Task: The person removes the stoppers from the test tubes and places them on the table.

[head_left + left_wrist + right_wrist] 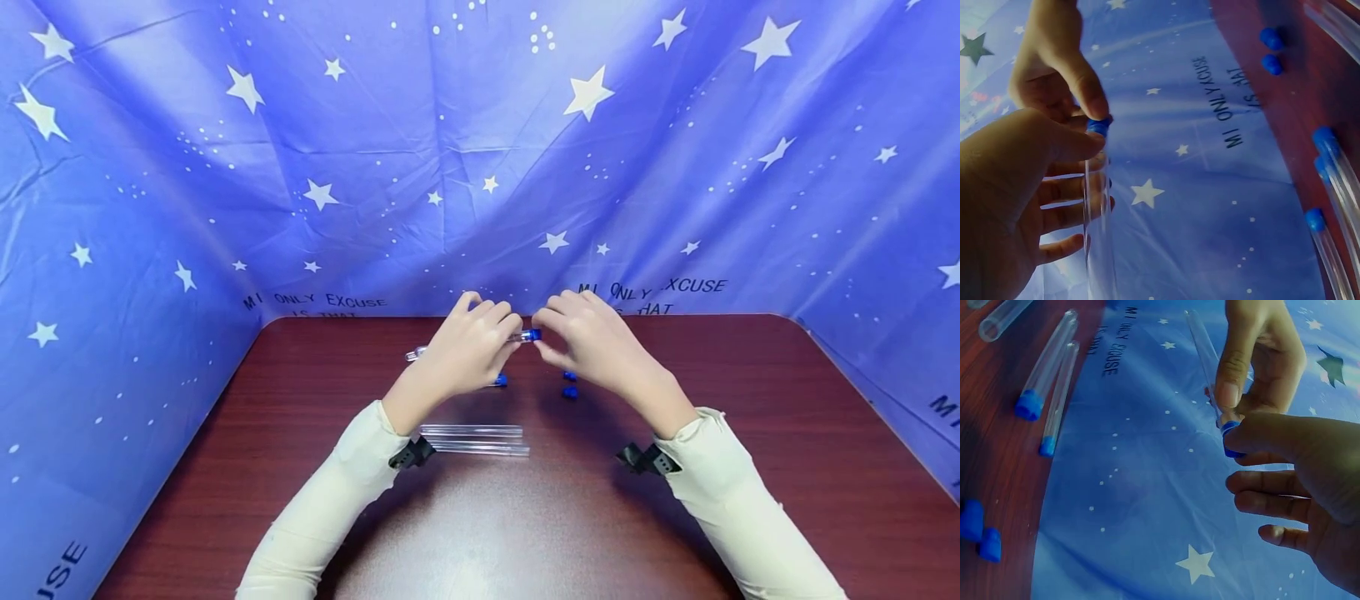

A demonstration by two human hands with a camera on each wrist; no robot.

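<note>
Above the table, the left hand grips a clear tube near its capped end, thumb on one side and fingers behind. The right hand pinches the blue cap at the tube's end between thumb and index finger, its other fingers spread in the right wrist view. Cap and tube are together at the fingertips. Two loose blue caps lie on the table below the right hand. Capped tubes lie beyond and under the left hand, partly hidden in the head view.
Several uncapped clear tubes lie side by side on the dark red table, close to the left wrist. A blue curtain with white stars hangs around the table's back and sides.
</note>
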